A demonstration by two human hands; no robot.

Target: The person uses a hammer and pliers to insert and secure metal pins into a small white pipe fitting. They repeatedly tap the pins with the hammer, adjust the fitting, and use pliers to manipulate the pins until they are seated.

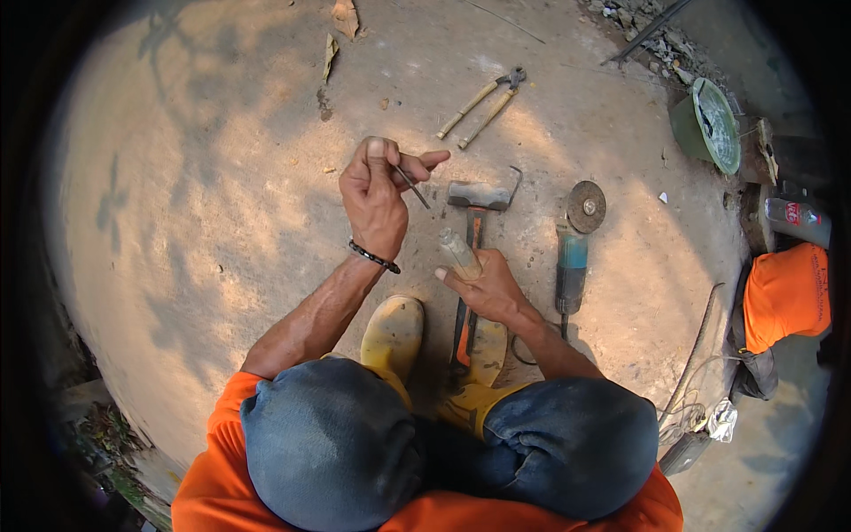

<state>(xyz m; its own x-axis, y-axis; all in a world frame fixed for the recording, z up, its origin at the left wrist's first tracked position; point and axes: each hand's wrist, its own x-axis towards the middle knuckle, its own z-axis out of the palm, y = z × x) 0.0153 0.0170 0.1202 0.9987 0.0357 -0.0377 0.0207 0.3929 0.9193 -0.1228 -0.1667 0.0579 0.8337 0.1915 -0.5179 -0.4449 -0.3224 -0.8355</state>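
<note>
At far right, a clear bottle (805, 223) bears a red, pale-lettered label (792, 212); below, orange cloth (780, 301) carries dark print (819, 270).

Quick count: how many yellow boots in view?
2. Left boot: left of the hammer handle. Right boot: just right of that handle. The knees partly cover both; no others show.

Dark rod (411, 187) — yellow boots (394, 334) — orange-black hammer handle (463, 332)
</note>
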